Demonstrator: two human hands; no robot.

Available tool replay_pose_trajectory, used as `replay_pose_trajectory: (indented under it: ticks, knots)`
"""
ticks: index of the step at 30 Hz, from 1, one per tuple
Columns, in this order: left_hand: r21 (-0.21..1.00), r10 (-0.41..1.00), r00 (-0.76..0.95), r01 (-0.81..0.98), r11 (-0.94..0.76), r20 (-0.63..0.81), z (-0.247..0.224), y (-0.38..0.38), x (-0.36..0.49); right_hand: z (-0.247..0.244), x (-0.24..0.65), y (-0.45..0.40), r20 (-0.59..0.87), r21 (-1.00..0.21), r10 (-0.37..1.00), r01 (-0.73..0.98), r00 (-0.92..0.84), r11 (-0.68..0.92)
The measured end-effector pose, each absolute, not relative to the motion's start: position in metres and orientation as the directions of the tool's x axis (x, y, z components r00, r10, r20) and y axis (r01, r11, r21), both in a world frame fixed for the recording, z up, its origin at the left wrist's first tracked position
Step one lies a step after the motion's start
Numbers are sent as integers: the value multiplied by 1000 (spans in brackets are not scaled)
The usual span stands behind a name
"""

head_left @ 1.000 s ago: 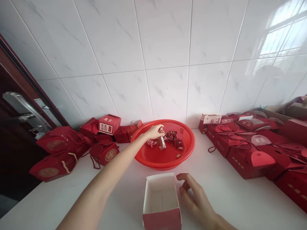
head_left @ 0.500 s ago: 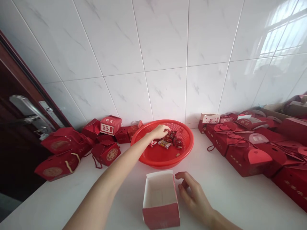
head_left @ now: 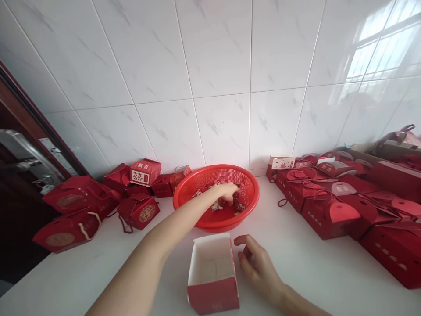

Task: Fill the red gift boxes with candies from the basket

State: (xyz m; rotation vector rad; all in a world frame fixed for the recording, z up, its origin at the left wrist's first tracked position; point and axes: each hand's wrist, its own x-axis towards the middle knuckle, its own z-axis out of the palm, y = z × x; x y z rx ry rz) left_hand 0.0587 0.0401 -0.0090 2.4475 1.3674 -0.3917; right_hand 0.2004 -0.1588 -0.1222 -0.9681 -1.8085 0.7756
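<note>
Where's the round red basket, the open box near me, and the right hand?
Red basket point(head_left: 219, 225): head view, on its front rim.
Open box point(head_left: 213, 296): head view, on its red front wall.
Right hand point(head_left: 262, 267): head view, on its middle.

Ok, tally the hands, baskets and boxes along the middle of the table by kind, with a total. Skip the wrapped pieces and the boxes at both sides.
Red basket: 1
Open-topped box: 1
Hands: 2 (left hand in the basket, right hand beside the box)
Total: 4
</note>
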Motion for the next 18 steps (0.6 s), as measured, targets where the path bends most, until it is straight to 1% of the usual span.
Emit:
replay_pose_trajectory:
  ticks: [2,4,8,12,15,18]
  knots:
    - [201,759,513,858,-474,-401,-4,40,50,-120,200,-159,404,-833,874,287,-270,474]
    - [280,767,515,856,-435,-383,3,40,37,-120,200,-159,385,-843,883,288,-269,455]
    - [419,829,458,854,-310,-321,16,40,10,-121,200,-158,355,-853,892,294,-281,432]
    - [541,863,407,817,-198,-300,22,33,-4,-120,200,-158,343,-856,895,298,-284,423]
    - [612,877,393,776,-154,-278,22,26,-7,-118,201,-158,344,-858,896,294,-279,421]
    - [646,901,367,750,-140,-231,22,25,-12,-118,201,-158,342,-862,898,289,-278,418]
